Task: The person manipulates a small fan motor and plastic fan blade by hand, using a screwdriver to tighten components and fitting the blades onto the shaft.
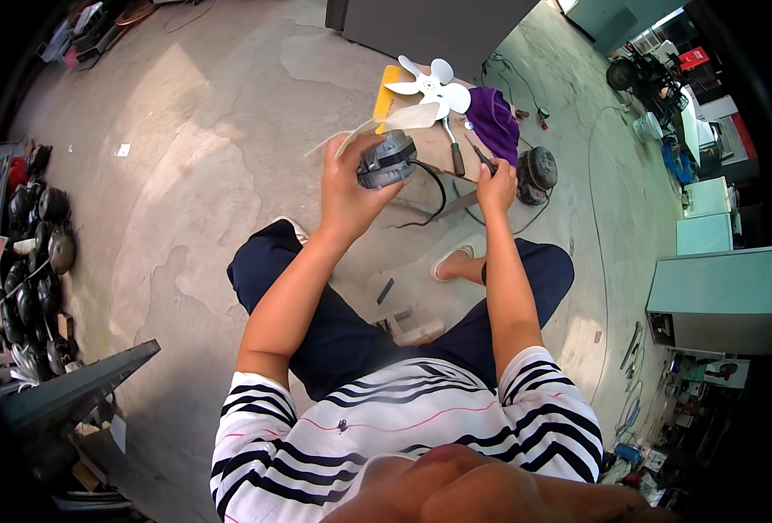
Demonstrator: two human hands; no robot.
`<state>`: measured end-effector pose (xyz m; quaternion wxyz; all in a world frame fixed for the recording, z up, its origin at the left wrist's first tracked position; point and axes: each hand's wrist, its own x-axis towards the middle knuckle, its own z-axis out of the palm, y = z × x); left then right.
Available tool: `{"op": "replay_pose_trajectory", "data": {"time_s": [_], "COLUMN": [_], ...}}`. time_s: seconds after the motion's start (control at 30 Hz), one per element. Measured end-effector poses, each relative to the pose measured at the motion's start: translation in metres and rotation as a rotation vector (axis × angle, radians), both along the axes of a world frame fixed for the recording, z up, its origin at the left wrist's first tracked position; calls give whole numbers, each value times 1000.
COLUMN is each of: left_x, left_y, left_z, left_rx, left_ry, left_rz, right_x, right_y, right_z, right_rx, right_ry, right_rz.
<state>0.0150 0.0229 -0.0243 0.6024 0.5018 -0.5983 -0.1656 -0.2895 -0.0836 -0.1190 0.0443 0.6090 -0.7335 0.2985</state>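
Note:
My left hand (348, 193) is wrapped round a small grey electric motor (387, 159) with a black band, held up before me. Pale plastic fan blades (401, 119) show behind the motor; whether they are fixed to it I cannot tell. From the motor's side a black cable (441, 193) hangs in a curve. Between the fingers of my right hand (496, 186) is a thin, dark, screwdriver-like tool (483, 157), its tip pointing up and left. Just beyond, on a low board (424, 145), lie a white fan blade wheel (429, 85), a dark-handled tool (456, 159) and a purple cloth (493, 122).
A dark round motor-like part (537, 171) stands on the floor right of the board. Between my feet lie a small dark bar (386, 290) and wooden pieces (416, 331). Dark compressors (41, 253) are heaped at far left; a grey cabinet (438, 28) stands ahead.

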Motion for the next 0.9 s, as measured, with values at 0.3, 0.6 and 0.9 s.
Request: {"op": "replay_pose_trajectory", "data": {"time_s": [0.3,0.6,0.9], "left_x": [-4,-8,-1], "left_y": [7,3,-1], "left_z": [-12,-18,-16], "left_rx": [-428,-457,-343], "left_ry": [-185,-59,78], "left_rz": [19,-11,73], "right_x": [-4,0,-1], "right_y": [0,2,-2], "right_z": [-5,-8,-3], "right_rx": [-1,-29,5], "right_ry": [-5,14,-25], "right_rz": [16,5,18]}}
